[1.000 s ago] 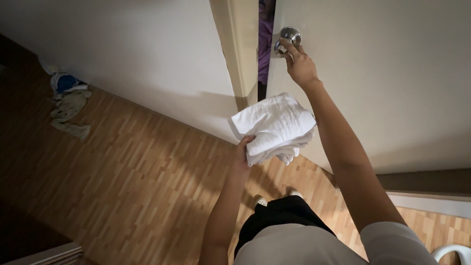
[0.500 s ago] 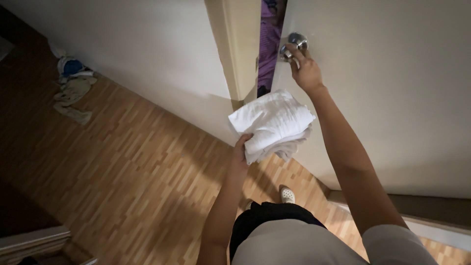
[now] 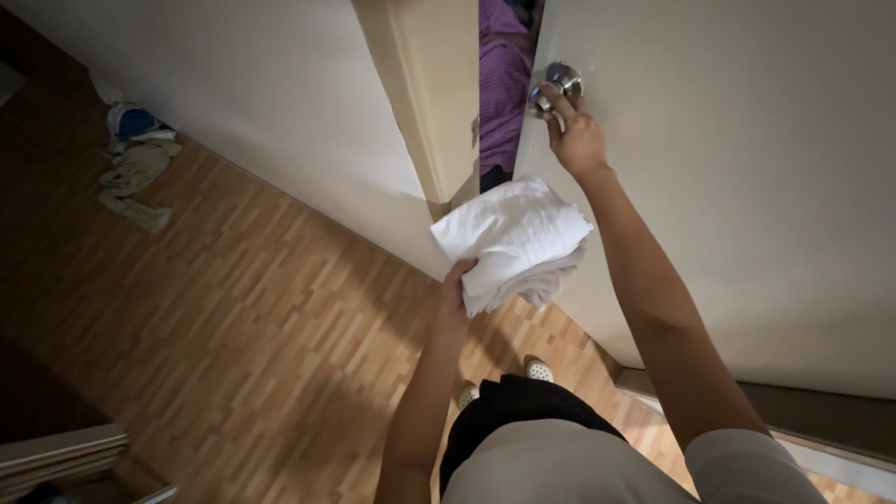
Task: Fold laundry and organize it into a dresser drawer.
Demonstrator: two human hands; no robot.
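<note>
Right hand (image 3: 576, 135) closed around a round, shiny metal door knob (image 3: 556, 82) on a pale cream door (image 3: 747, 168), far right. Left hand (image 3: 455, 297) gripped under a bundle of folded white towels (image 3: 511, 241), held near the door's edge. Purple fabric (image 3: 502, 93) visible through the gap. Crumpled clothes (image 3: 135, 173) on the wooden parquet floor (image 3: 252, 336), far left.

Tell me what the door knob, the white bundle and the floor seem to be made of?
The door knob under the right hand looks like polished metal: silvery, with bright glints. The folded towels in the left hand look like soft white cotton, ribbed and creased. The floor seems wood or wood-look laminate: short staggered planks with a faint sheen.
</note>
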